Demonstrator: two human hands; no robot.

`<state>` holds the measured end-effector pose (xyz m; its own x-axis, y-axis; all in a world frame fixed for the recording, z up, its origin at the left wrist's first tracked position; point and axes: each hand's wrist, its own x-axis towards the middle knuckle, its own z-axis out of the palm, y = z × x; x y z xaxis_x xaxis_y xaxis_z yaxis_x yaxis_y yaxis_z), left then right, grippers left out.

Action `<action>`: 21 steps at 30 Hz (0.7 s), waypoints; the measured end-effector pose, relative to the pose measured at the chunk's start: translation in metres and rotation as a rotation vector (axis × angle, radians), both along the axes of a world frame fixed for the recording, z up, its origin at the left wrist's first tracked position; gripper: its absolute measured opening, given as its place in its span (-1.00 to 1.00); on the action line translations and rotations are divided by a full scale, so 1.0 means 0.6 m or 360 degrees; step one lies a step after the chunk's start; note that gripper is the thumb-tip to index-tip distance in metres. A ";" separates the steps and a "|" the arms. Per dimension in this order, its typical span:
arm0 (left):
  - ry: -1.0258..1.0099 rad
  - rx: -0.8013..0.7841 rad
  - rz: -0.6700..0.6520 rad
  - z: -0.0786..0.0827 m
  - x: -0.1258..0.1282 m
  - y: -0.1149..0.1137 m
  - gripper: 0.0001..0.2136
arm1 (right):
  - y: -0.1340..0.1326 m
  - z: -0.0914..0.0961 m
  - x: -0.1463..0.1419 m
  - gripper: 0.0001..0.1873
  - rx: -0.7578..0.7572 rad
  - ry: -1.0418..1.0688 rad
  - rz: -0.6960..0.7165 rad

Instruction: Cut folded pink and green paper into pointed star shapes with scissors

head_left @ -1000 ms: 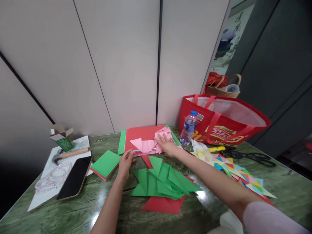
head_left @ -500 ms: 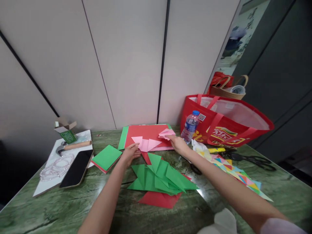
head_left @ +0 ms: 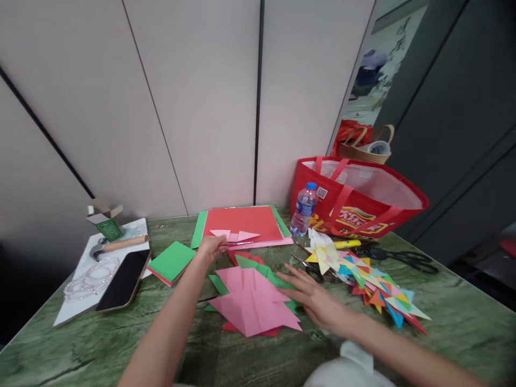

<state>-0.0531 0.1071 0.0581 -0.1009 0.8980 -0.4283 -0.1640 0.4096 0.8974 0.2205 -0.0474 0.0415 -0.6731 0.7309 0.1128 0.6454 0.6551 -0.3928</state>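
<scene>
My left hand [head_left: 212, 247] reaches forward and pinches the near edge of the small pink folded triangles [head_left: 234, 235] lying on a red sheet stack [head_left: 245, 223]. My right hand [head_left: 312, 298] lies flat with its fingers spread, its fingertips touching the right edge of a pile of pink folded pieces [head_left: 252, 301]. That pink pile rests on top of green folded triangles [head_left: 258, 269], with red paper showing underneath.
A green square paper pad [head_left: 171, 260] lies at the left. Further left a white tray [head_left: 72, 312] holds a phone [head_left: 121, 282], beads, a hammer [head_left: 116, 245] and a small box. A water bottle [head_left: 302, 209], red bag [head_left: 355, 201], multicoloured folded pieces [head_left: 371, 279] and scissors [head_left: 403, 257] are at the right.
My right hand carried pink folded pieces from the red sheets back and set them on the green triangles. My left hand stayed by the small pink triangles.
</scene>
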 end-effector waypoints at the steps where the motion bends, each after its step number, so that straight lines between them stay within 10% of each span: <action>1: 0.0008 0.0082 0.0060 0.008 0.000 -0.005 -0.70 | -0.010 -0.001 -0.013 -0.50 0.0009 -0.0001 -0.0035; 12: 0.0000 0.1048 0.0535 0.119 -0.020 -0.119 -0.61 | 0.034 -0.060 -0.113 -0.45 0.0116 -0.0254 0.0154; 21: -0.0016 0.1320 0.0437 0.168 0.038 -0.170 -0.64 | 0.079 0.061 -0.096 -0.64 0.0108 -0.0246 -0.0671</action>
